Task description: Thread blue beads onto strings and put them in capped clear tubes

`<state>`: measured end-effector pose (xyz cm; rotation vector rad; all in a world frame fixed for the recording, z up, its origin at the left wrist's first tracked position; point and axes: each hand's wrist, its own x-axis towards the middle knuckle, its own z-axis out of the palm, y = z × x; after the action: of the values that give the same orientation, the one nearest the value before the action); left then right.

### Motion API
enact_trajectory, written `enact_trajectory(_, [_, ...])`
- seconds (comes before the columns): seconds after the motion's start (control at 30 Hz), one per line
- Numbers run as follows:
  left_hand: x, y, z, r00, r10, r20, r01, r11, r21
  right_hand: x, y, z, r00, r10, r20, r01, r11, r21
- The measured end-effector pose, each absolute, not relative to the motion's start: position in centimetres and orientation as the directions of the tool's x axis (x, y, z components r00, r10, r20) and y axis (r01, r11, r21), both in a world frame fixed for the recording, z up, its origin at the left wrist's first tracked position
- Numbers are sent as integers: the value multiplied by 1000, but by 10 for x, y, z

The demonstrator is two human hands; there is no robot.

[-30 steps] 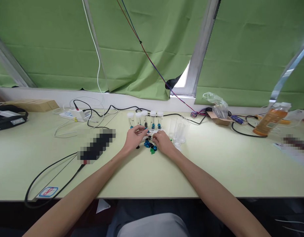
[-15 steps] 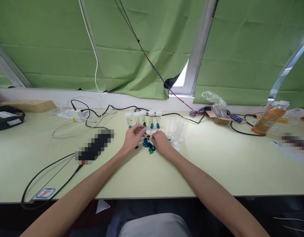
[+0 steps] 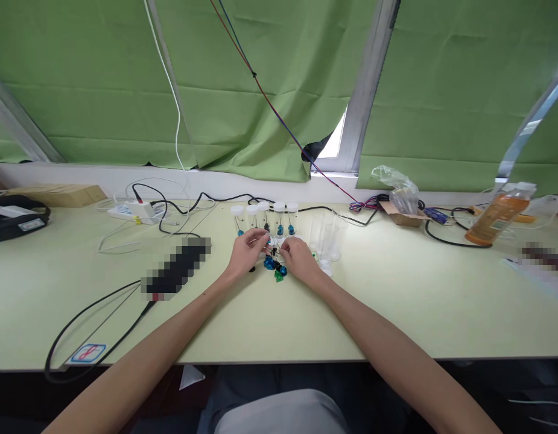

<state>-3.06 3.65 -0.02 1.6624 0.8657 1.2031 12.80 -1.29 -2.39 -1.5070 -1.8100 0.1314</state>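
Observation:
My left hand [image 3: 246, 252] is closed in a pinch beside the row of capped tubes, on something too small to make out. My right hand [image 3: 299, 258] faces it a little way off, its fingertips also pressed together on something hidden. Between the hands lies a small black piece [image 3: 274, 251] with thin wire-like parts. Just below are blue pieces [image 3: 269, 263] and a green piece [image 3: 279, 276] on the table. Behind stand several clear tubes with white lids [image 3: 279, 207], with small blue or dark pieces on thin stems inside.
Uncapped clear tubes [image 3: 333, 241] stand right of my right hand, with white caps [image 3: 324, 265] beside them. A black device [image 3: 179, 270], blurred out, lies left with its cable. An orange drink bottle [image 3: 500, 215] leans at the right, past a small cardboard box [image 3: 402, 216].
My hands have drawn slightly apart, and more of the small black piece shows between them. The whole view has shifted a little.

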Motion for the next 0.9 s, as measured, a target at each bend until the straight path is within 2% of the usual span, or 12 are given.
enact_trajectory(0.2, [-30, 34, 3, 287, 906, 312, 40, -337, 941, 126, -11, -28, 65, 833, 550, 653, 381, -654])
enact_trajectory(0.4, [-30, 30, 5, 332, 887, 323, 59, -361, 931, 122, -16, -23, 77, 844, 531, 537, 414, -735])
enact_trajectory(0.63, [-32, 29, 5, 404, 842, 358, 108, -433, 895, 120, -18, -21, 53, 843, 536, 464, 455, -760])
enact_trajectory(0.9, [-33, 29, 1, 499, 768, 402, 160, -537, 828, 120, -16, -24, 60, 833, 551, 463, 465, -755])
